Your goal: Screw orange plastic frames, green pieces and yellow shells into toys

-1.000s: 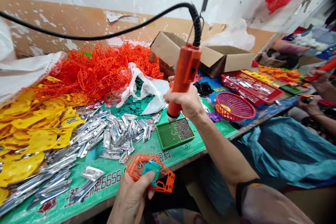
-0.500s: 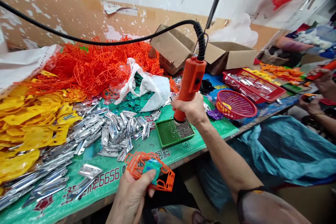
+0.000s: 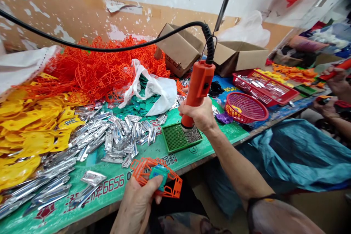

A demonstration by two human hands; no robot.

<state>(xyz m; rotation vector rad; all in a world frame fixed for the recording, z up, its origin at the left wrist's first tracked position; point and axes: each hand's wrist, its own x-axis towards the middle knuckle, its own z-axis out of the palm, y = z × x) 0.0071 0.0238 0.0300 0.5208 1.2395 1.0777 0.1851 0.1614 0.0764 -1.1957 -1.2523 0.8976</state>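
Over green screw tray [image 3: 175, 139], orange screwdriver [image 3: 196, 91] in right hand [image 3: 201, 114] — tip down

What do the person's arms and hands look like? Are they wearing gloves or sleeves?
No gloves: both the left hand and the right hand are bare, with no rings that I can see. The right forearm is bare too. Near the elbow sits a dark band with an orange mark, then a greyish sleeve. The left arm is mostly out of view.
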